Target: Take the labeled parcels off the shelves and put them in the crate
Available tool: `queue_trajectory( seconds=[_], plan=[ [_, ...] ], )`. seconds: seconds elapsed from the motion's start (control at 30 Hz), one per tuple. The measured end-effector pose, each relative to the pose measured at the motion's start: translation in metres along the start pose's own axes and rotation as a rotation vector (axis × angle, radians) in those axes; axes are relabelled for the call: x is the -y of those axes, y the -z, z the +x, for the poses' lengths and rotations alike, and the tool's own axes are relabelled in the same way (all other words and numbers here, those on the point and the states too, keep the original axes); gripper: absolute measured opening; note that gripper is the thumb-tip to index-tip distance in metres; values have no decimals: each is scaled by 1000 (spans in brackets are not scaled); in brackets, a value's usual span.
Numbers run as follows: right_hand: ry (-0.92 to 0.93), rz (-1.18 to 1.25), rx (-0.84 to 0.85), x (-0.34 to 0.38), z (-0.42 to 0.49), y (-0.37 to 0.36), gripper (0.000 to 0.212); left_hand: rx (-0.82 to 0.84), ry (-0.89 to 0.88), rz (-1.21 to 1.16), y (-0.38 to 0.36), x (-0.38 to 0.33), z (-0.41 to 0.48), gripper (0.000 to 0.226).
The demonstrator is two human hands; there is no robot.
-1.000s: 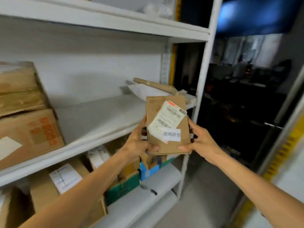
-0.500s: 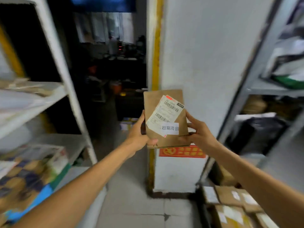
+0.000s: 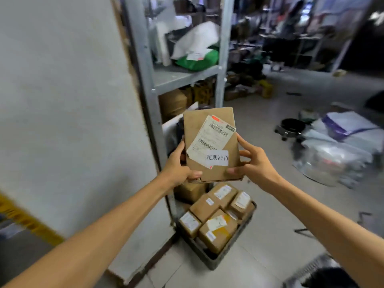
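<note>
A flat brown cardboard parcel (image 3: 207, 123) with a white barcode label and a small white sticker is held upright in front of me. My left hand (image 3: 178, 165) grips its lower left edge and my right hand (image 3: 253, 163) grips its lower right edge. Below it on the floor stands a dark crate (image 3: 247, 223) holding several labeled brown boxes (image 3: 216, 229). The parcel hangs above and a little behind the crate.
A white pillar (image 3: 72, 121) fills the left side. A grey metal shelf rack (image 3: 187, 75) behind the parcel carries white and green bags and brown boxes. Plastic-wrapped bundles (image 3: 336, 150) and a small black wheeled stand (image 3: 291, 127) lie on the floor to the right.
My view has swung right, from the white shelves past the pillar to the crate on the floor. Both hands kept the same grip on the parcel throughout.
</note>
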State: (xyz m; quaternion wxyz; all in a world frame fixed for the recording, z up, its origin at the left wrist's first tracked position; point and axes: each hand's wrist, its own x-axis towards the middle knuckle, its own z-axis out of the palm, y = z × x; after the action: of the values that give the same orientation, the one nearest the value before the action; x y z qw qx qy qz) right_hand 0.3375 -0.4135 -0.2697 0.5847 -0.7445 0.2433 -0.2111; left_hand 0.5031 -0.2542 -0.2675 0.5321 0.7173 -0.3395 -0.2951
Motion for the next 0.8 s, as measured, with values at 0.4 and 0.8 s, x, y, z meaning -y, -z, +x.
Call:
queue_trajectory(
  seconds=[0.4,0.8],
  plan=[
    [-262,35,-344,-87,81,69,112,406,72,50,-77,31,197,109],
    [-483,112,-485,-256,240,50,112,563,219,177,-114,182,411,104]
  ],
)
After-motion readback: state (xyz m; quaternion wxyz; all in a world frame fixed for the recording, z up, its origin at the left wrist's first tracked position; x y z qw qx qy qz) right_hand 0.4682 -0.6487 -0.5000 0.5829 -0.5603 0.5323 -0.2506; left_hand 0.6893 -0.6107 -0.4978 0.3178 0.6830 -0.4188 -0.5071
